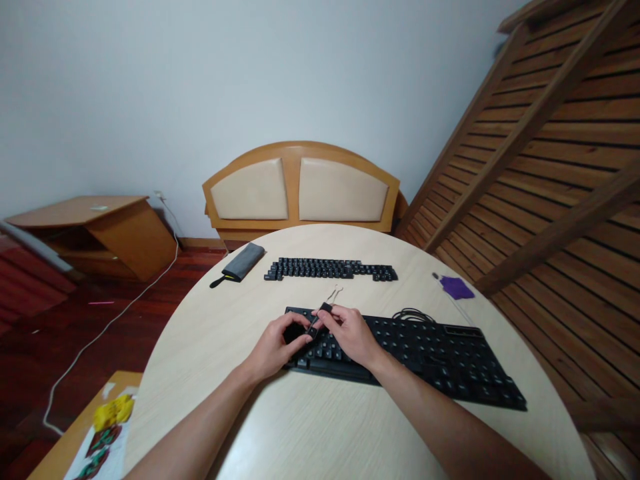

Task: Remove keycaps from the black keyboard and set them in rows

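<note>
My left hand [278, 343] and my right hand [353, 333] meet over the left part of a black keyboard [410, 347]. Between them is a keycap puller [325, 308] with a black body, its two thin wire prongs pointing away from me. My right thumb and fingers pinch its upper body. The left fingertips close on the dark lower end; whether a separate small piece is there I cannot tell. Bare switch stems show over much of the keyboard, which lies tilted on the table. Beyond it, black keycaps [320, 268] lie arranged in keyboard rows.
A grey pouch [244, 262] lies at the back left of the round table [280, 427]. Toward the right edge are a purple cloth-like item [457, 288] and a thin pale stick. The keyboard's coiled cable [414, 315] rests behind it. A wooden slatted frame [540, 153] leans at right.
</note>
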A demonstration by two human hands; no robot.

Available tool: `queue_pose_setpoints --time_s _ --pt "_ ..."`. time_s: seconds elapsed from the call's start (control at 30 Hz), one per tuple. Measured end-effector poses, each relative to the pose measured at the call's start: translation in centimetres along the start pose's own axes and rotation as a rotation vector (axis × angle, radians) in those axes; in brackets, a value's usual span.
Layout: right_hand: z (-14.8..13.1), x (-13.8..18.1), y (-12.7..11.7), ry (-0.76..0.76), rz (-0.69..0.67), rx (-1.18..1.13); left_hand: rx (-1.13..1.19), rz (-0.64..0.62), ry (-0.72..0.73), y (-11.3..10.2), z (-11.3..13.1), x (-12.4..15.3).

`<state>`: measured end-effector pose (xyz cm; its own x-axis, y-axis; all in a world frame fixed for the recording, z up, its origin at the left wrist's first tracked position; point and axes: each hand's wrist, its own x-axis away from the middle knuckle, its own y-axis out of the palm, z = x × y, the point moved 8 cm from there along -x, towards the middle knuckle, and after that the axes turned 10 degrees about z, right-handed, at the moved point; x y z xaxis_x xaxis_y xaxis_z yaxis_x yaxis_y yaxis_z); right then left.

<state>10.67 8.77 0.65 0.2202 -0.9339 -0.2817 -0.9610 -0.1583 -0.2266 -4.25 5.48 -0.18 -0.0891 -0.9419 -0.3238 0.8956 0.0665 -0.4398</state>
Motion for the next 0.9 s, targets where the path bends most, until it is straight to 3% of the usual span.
queue_pose_setpoints --time_s 0.2,0.33,0.9 --pt "0.2 -0.1 0.3 0.008 -0.008 -0.016 0.007 -0.010 0.040 0.2 0.0 0.1" --pt "0.3 -0.1 0.4 0.015 -0.016 -0.024 -0.035 -0.052 0.180 0.4 1.1 0.3" --pt "0.8 -0.4 0.4 0.082 -0.022 -0.055 -0.468 -0.045 0.554 0.8 3.8 1.0"
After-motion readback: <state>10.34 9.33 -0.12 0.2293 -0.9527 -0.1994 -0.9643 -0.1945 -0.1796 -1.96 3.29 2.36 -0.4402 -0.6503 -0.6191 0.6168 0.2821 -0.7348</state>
